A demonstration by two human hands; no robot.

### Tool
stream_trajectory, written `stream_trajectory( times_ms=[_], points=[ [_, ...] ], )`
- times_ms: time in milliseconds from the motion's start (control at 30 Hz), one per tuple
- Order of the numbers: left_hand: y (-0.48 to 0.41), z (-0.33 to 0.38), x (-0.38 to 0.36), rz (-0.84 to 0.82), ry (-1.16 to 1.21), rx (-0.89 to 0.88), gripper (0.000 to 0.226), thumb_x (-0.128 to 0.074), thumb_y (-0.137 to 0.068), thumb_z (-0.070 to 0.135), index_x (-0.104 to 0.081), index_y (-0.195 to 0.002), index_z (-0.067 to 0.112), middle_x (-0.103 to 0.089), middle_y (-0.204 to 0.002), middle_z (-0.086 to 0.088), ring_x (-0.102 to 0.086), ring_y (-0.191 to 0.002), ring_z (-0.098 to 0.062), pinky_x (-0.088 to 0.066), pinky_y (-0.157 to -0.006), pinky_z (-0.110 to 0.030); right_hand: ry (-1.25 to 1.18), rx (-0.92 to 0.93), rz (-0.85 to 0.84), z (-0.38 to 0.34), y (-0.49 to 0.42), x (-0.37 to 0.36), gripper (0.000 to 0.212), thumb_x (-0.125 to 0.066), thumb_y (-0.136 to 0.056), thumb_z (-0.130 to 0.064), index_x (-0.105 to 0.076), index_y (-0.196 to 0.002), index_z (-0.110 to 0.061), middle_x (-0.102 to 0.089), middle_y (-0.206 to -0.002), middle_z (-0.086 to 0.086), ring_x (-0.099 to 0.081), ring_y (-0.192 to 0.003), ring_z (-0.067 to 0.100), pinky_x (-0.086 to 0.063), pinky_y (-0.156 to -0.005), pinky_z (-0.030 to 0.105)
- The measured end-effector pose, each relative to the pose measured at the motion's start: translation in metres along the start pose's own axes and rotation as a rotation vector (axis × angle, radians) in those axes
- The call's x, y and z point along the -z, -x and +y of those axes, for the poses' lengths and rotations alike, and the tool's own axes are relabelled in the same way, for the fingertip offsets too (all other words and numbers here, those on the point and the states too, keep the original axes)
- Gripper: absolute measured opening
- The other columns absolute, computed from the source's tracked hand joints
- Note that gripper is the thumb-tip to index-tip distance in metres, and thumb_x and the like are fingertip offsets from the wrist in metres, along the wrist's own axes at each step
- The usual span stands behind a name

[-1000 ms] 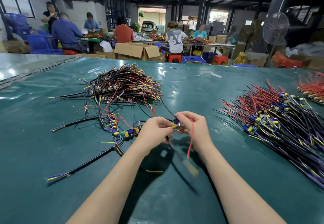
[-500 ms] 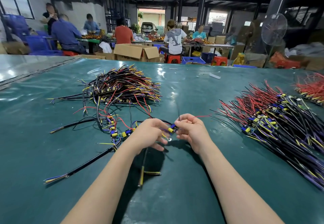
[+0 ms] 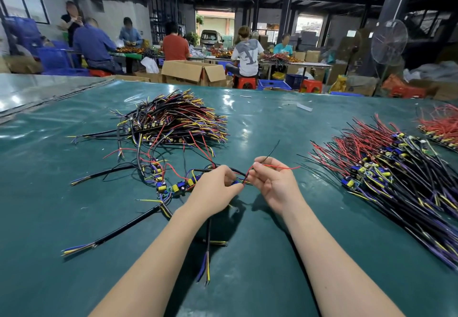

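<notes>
Observed from the head view: both hands were raised just above the green tabletop [image 3: 260, 123], near its middle, and met over one wired module [image 3: 235, 183].

The left hand [image 3: 215, 189] had its grip closed on the module, pinching it between thumb and fingertips. Most of the small blue part was hidden by the fingers. A black sheathed cable [image 3: 208, 232] hung from under this hand toward the viewer. Its bared blue and yellow cores lay on the tabletop.

The right hand [image 3: 276, 184] had its grip closed on the module's thin leads, held between thumb and forefinger. The red lead [image 3: 282, 167] stuck out to the right past the fingers. The black lead [image 3: 271, 150] rose up and away from them.

Just left of the hands, a string of blue and yellow modules [image 3: 173, 187] lay among loose wires. A loose black cable [image 3: 119, 232] lay near the left forearm. Behind these sat a tangled heap [image 3: 173, 123] of black, red and yellow wires. A fanned pile [image 3: 396, 185] of wired modules lay well to the right, and a red bundle [image 3: 441, 126] lay at the far right edge.

Beyond the tabletop, seated people worked at other tables among cardboard boxes [image 3: 193, 72].
</notes>
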State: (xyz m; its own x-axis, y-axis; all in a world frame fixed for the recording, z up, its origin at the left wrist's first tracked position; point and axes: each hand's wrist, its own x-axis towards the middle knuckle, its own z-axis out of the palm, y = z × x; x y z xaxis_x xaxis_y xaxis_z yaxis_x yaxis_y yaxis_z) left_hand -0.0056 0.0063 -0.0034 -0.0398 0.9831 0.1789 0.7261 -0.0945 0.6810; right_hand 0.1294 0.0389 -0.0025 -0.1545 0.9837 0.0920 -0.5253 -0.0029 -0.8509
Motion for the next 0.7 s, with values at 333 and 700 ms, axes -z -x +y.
stream_trajectory(
  times_ms=[333,700],
  points=[
    [-0.0011,0.0039,-0.0017,-0.047,0.406,0.046,0.016,-0.057,-0.082,0.009,-0.056,-0.068,0.017,-0.061,-0.063,0.002,-0.069,-0.065,-0.022,-0.058,-0.068,-0.035,0.501,-0.055,-0.088,0.0033,0.0011,0.0022,0.022,-0.058,-0.081,0.006,-0.066,-0.076,-0.015,-0.064,-0.057,-0.008,-0.057,-0.052,0.004,-0.045,-0.048,0.014],
    [-0.0055,-0.0053,-0.0031,0.056,0.572,0.152,0.020,-0.063,-0.080,0.008,-0.048,-0.066,0.008,-0.046,-0.061,-0.001,-0.052,-0.053,-0.012,-0.056,-0.052,-0.027,0.336,-0.113,-0.267,0.0042,0.0021,0.0005,0.031,-0.049,-0.076,0.022,-0.065,-0.081,-0.004,-0.064,-0.058,-0.002,-0.062,-0.053,0.010,-0.055,-0.055,0.021]
  ],
)
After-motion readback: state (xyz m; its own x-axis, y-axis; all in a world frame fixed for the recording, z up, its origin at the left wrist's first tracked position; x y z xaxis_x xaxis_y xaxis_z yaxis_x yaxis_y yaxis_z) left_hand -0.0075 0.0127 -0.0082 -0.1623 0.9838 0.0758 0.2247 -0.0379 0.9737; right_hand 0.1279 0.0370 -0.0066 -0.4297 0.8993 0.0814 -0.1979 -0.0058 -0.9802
